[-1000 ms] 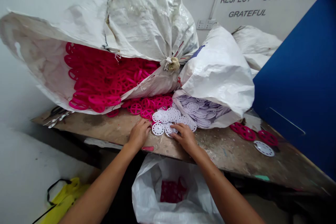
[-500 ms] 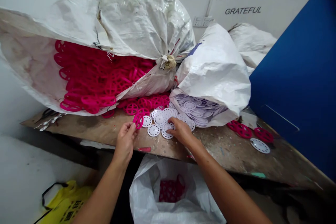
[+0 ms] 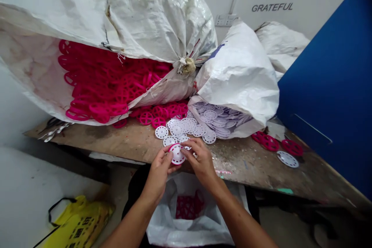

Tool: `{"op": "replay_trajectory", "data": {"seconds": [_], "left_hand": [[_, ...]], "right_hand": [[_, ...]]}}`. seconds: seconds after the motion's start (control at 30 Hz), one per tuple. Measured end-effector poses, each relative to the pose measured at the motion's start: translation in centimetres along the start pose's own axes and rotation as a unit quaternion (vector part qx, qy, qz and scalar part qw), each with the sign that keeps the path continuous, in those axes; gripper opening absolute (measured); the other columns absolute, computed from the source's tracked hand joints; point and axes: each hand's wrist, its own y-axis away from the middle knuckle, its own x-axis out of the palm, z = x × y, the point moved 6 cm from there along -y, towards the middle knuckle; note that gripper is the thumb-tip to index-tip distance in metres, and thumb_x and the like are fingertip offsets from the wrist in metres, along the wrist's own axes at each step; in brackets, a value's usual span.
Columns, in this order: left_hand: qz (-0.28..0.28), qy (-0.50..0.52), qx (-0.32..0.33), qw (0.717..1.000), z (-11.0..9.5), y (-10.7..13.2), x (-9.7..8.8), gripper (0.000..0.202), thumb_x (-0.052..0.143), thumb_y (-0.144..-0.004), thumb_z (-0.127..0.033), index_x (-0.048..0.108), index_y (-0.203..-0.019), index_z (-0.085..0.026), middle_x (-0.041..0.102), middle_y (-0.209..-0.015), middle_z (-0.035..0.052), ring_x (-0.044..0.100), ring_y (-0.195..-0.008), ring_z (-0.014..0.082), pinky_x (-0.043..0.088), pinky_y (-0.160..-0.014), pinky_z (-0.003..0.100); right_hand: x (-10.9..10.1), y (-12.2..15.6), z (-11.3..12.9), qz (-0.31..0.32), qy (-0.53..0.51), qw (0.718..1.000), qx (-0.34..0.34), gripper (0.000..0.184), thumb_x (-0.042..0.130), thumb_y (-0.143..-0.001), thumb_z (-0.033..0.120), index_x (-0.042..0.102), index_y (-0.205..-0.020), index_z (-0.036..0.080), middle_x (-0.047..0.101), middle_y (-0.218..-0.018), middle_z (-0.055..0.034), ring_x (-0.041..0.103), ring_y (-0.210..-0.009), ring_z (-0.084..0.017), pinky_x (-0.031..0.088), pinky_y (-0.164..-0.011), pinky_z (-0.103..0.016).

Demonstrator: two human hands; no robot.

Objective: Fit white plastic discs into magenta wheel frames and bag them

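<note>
Between my hands, over the table's front edge, is a white slotted disc (image 3: 177,154) lying face-on against a pink wheel, whose rim shows around it. My left hand (image 3: 159,166) grips the pink wheel from the left, thumb on the front. My right hand (image 3: 200,161) pinches the white disc at its right side. Just behind my fingers lie loose white discs (image 3: 161,132) on the tabletop. A row of pink spoked wheels (image 3: 146,117) lies behind them.
A large white sack (image 3: 157,19) spills pink wheels (image 3: 116,81) at the left. Another sack (image 3: 241,73) holds white discs (image 3: 215,116). Below the wooden table (image 3: 232,162) hangs an open white bag (image 3: 162,224) with pink pieces inside. A blue panel (image 3: 328,69) stands right; a yellow bag (image 3: 84,224) is lower left.
My right hand has lifted a white disc off the table. Both hands have come together nearer to me, and the disc now sits against the pink wheel from my left hand.
</note>
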Motion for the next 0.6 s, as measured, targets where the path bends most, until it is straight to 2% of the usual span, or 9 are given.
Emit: {"op": "replay_trajectory", "data": {"seconds": [0.07, 0.13, 0.23, 0.33, 0.43, 0.53, 0.6], "left_hand": [[0.006, -0.082, 0.042, 0.996, -0.5, 0.3, -0.2, 0.034, 0.060, -0.082, -0.038, 0.060, -0.110, -0.019, 0.067, -0.103, 0.0076, 0.064, -0.088, 0.0199, 0.053, -0.072, 0.029], [0.007, -0.159, 0.092, 0.983, -1.2, 0.5, -0.4, 0.031, 0.060, -0.082, -0.036, 0.064, -0.108, -0.019, 0.068, -0.105, 0.0071, 0.063, -0.094, 0.0211, 0.050, -0.078, 0.028], [0.004, -0.205, 0.135, 0.969, -1.9, 0.7, -0.5, 0.027, 0.061, -0.081, -0.033, 0.068, -0.103, -0.020, 0.069, -0.104, 0.0061, 0.061, -0.098, 0.0212, 0.045, -0.087, 0.027], [0.035, -0.145, 0.084, 0.985, -1.0, 0.7, -0.2, 0.036, 0.063, -0.079, -0.033, 0.063, -0.113, -0.021, 0.067, -0.109, 0.0074, 0.063, -0.096, 0.0218, 0.048, -0.083, 0.029], [0.080, -0.133, 0.029, 0.988, 0.5, 1.1, 0.0, 0.046, 0.065, -0.078, -0.032, 0.053, -0.121, -0.021, 0.068, -0.105, 0.0086, 0.066, -0.085, 0.0210, 0.053, -0.071, 0.029], [0.092, -0.196, 0.015, 0.976, 1.7, 2.1, -0.3, 0.040, 0.062, -0.080, -0.031, 0.053, -0.117, -0.019, 0.069, -0.093, 0.0080, 0.067, -0.071, 0.0183, 0.053, -0.064, 0.027], [0.096, -0.216, 0.005, 0.972, 2.3, 2.8, -0.8, 0.038, 0.061, -0.080, -0.032, 0.054, -0.115, -0.019, 0.069, -0.089, 0.0072, 0.066, -0.066, 0.0171, 0.051, -0.059, 0.025]], "right_hand": [[0.2, 0.2, -0.2, 0.031, -0.021, 0.999, 0.024, 0.015, 0.056, -0.082, 0.026, 0.067, -0.091, 0.020, 0.064, -0.090, -0.0049, 0.059, -0.085, -0.018, 0.045, -0.075, -0.028], [0.6, 0.5, -0.7, 0.081, -0.060, 0.993, 0.066, 0.015, 0.055, -0.083, 0.027, 0.065, -0.092, 0.021, 0.065, -0.081, -0.0020, 0.059, -0.073, -0.016, 0.045, -0.066, -0.026], [0.8, 0.9, -0.9, 0.121, -0.114, 0.980, 0.110, 0.015, 0.054, -0.084, 0.030, 0.063, -0.093, 0.020, 0.061, -0.071, 0.0014, 0.054, -0.058, -0.012, 0.042, -0.055, -0.022], [0.5, 1.4, -1.4, 0.110, -0.172, 0.967, 0.153, 0.020, 0.053, -0.084, 0.035, 0.059, -0.094, 0.019, 0.056, -0.065, 0.0029, 0.050, -0.053, -0.010, 0.039, -0.050, -0.021], [0.6, 2.4, -1.6, 0.131, -0.206, 0.955, 0.170, 0.026, 0.056, -0.082, 0.034, 0.055, -0.103, 0.020, 0.060, -0.073, 0.0019, 0.054, -0.059, -0.011, 0.043, -0.055, -0.022], [0.5, 3.8, -1.2, 0.172, -0.148, 0.965, 0.133, 0.031, 0.061, -0.078, 0.025, 0.054, -0.108, 0.022, 0.064, -0.084, 0.0006, 0.058, -0.073, -0.014, 0.044, -0.065, -0.024], [0.3, 4.6, -0.9, 0.202, -0.093, 0.968, 0.112, 0.030, 0.061, -0.079, 0.021, 0.055, -0.108, 0.022, 0.065, -0.084, 0.0010, 0.058, -0.074, -0.014, 0.043, -0.066, -0.024]]}}
